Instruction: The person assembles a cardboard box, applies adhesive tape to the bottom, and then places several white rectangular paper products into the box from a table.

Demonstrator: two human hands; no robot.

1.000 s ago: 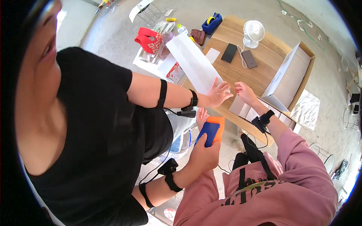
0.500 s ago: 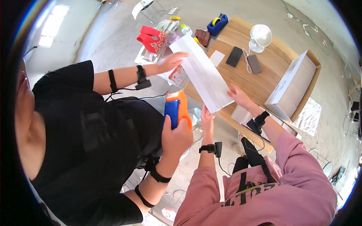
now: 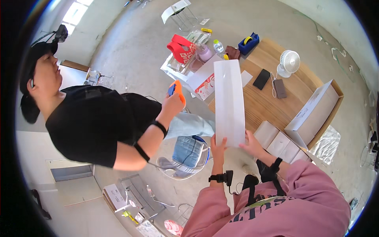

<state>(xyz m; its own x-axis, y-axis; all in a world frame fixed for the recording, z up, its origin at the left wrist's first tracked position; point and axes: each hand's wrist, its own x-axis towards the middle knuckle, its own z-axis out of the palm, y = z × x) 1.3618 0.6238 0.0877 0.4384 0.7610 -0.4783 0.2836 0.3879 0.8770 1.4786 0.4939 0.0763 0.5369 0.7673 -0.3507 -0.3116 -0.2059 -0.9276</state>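
Note:
A long white box (image 3: 229, 104) is held out in front of me, its far end pointing toward the table's left part. My left hand (image 3: 219, 147) grips the near left corner, with the thumb on the upper face. At the near right corner, my right hand (image 3: 252, 145) closes on the box's edge. To my left stands a person in black, whose hand (image 3: 172, 106) holds an orange and blue handheld device (image 3: 176, 93), apart from the box. Beneath the box lies part of the wooden table (image 3: 258, 114).
Several white boxes (image 3: 276, 143) line the table's near edge. An open carton (image 3: 316, 114) is at the right. Farther back are a white fan (image 3: 289, 62), a black phone-like slab (image 3: 261, 79), a grey power bank (image 3: 280, 89), a blue tape dispenser (image 3: 248, 43) and a red bag (image 3: 182, 49).
The white box has swung from a slant to nearly straight ahead of me. The other person's hand has left its far end, and the orange and blue device has moved away from me.

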